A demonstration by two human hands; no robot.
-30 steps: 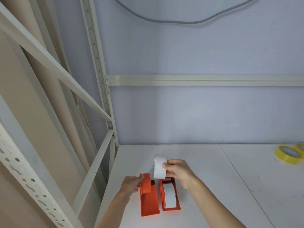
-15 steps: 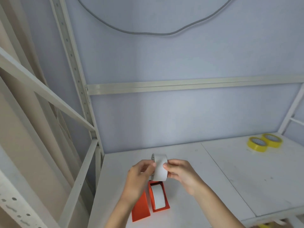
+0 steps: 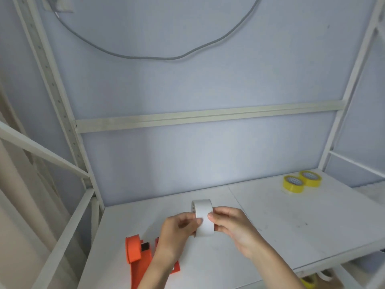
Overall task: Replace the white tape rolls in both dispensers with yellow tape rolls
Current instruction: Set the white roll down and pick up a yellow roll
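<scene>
White shelf (image 3: 291, 226) | 1 white roll (image 3: 203, 217) | 2 yellow rolls (image 3: 293, 183) | 2 dispensers (image 3: 135, 249)

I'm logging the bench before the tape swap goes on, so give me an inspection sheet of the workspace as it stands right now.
Surface: white shelf board, a seam across it, a few dark specks.
Job's things: white tape roll held up between both hands; two orange dispensers at the front left, the nearer one mostly hidden by the left arm; two yellow tape rolls lying flat, side by side, back right.
Clutter: nothing seen on the board.
Grippers: left hand and right hand both pinch the white roll.
Cables: grey cable sagging across the back wall.
Surroundings: cream metal rack frame; more rolls on a lower level at bottom right, unclear.
</scene>
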